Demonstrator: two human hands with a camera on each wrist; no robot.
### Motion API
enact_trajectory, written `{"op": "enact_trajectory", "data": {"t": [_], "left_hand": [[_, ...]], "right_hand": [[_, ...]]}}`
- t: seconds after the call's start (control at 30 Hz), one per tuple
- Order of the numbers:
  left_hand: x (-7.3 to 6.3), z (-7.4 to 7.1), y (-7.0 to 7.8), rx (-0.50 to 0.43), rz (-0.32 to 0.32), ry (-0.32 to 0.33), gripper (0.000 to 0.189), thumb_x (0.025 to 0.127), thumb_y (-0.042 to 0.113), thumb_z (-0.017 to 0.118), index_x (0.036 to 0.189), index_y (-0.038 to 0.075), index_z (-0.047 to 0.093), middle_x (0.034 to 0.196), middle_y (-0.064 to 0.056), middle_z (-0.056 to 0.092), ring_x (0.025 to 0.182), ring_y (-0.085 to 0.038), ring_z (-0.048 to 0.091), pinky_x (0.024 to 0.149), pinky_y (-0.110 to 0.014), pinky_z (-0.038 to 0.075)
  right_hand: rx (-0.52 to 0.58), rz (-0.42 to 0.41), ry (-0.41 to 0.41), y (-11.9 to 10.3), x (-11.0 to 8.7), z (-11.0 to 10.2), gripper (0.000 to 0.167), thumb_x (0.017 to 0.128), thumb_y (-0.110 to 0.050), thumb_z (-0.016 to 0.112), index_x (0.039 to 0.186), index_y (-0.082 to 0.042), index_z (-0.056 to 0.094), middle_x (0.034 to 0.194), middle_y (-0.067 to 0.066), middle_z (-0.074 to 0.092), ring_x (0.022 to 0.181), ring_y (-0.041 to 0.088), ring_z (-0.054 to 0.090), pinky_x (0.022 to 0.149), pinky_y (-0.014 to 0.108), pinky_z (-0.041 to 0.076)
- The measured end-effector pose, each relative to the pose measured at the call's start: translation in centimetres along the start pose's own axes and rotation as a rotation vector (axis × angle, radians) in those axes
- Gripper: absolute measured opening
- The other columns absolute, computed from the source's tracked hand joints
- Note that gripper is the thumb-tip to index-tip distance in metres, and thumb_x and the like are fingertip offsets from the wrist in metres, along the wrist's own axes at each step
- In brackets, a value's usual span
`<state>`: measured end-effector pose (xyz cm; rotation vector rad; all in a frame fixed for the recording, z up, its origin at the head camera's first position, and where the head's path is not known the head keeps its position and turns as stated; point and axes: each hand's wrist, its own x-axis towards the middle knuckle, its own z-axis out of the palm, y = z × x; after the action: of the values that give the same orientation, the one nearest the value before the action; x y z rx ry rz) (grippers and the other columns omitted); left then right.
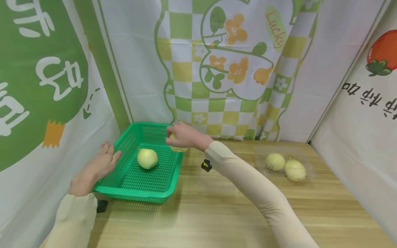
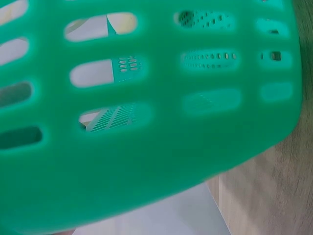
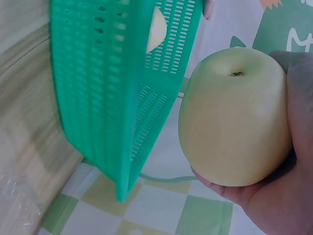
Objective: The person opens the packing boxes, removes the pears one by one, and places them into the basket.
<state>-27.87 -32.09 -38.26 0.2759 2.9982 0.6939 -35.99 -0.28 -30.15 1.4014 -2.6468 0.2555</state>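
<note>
A pale yellow pear is gripped in my right hand, above the right rim of the green plastic basket. Fingers and thumb wrap its sides in the right wrist view. Inside the basket, toward its left side, lies another pear. My left hand is at the basket's left rim with its fingers extended and nothing in its grasp. The basket's slotted wall fills most of the left wrist view, which hides that hand's contact with it.
On the right of the wooden table, two pears sit in a clear plastic tray. Another clear tray lies between it and the basket, partly behind my right arm. A printed curtain hangs behind the table.
</note>
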Motion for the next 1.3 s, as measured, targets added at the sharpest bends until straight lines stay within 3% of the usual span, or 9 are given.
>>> {"op": "enact_trajectory", "data": {"t": [0.27, 0.37, 0.7, 1.07, 1.13, 1.3], "left_hand": [[0.2, -0.1, -0.2, 0.005, 0.002, -0.001, 0.081, 0.107, 0.046, 0.013, 0.145, -0.023, -0.005, 0.151, -0.041, -0.020, 0.141, -0.057, -0.017, 0.117, -0.067, -0.002], [0.0, -0.1, -0.3, 0.001, -0.004, -0.005, 0.082, 0.107, 0.047, 0.013, 0.145, -0.022, -0.006, 0.152, -0.040, -0.021, 0.141, -0.056, -0.018, 0.117, -0.066, -0.003], [-0.1, -0.2, -0.1, 0.021, -0.002, -0.004, 0.082, 0.106, 0.048, 0.012, 0.146, -0.021, -0.007, 0.152, -0.040, -0.020, 0.142, -0.056, -0.015, 0.117, -0.066, -0.001], [-0.2, -0.1, 0.0, 0.011, -0.005, -0.003, 0.080, 0.107, 0.046, 0.016, 0.146, -0.021, -0.005, 0.153, -0.041, -0.019, 0.143, -0.057, -0.014, 0.117, -0.067, 0.001], [-0.2, -0.1, 0.0, 0.013, -0.001, 0.000, 0.080, 0.107, 0.045, 0.016, 0.146, -0.022, -0.005, 0.152, -0.041, -0.018, 0.142, -0.057, -0.014, 0.117, -0.067, 0.001], [-0.2, -0.2, 0.0, 0.019, 0.003, 0.003, 0.080, 0.107, 0.045, 0.015, 0.145, -0.023, -0.004, 0.152, -0.042, -0.018, 0.142, -0.057, -0.014, 0.117, -0.067, 0.000]], "right_hand": [[0.082, 0.013, -0.003, -0.3, 2.7, 0.3, 0.026, 0.095, -0.025, 0.051, 0.102, -0.010, 0.071, 0.094, 0.002, 0.072, 0.073, 0.010, 0.058, 0.072, 0.021, 0.052], [0.104, 0.023, 0.003, -0.6, 3.3, 0.3, 0.028, 0.096, -0.026, 0.050, 0.106, -0.009, 0.070, 0.100, 0.001, 0.071, 0.078, 0.009, 0.059, 0.074, 0.019, 0.051], [0.138, 0.031, -0.028, -1.2, 5.5, 1.8, 0.024, 0.096, -0.029, 0.048, 0.100, -0.013, 0.066, 0.087, -0.001, 0.066, 0.068, 0.008, 0.050, 0.062, 0.019, 0.042], [0.075, 0.098, -0.117, -1.7, 7.2, 2.5, 0.027, 0.098, -0.036, 0.047, 0.101, -0.015, 0.065, 0.089, -0.002, 0.064, 0.075, 0.010, 0.054, 0.063, 0.020, 0.044], [0.093, 0.112, -0.112, -1.8, 7.6, 2.6, 0.025, 0.098, -0.036, 0.048, 0.097, -0.017, 0.064, 0.089, -0.005, 0.064, 0.076, 0.008, 0.054, 0.065, 0.019, 0.044], [0.241, 0.223, -0.131, -1.6, 8.3, 3.5, 0.031, 0.099, -0.034, 0.049, 0.072, -0.018, 0.048, 0.066, -0.007, 0.043, 0.057, 0.006, 0.035, 0.054, 0.018, 0.032]]}}
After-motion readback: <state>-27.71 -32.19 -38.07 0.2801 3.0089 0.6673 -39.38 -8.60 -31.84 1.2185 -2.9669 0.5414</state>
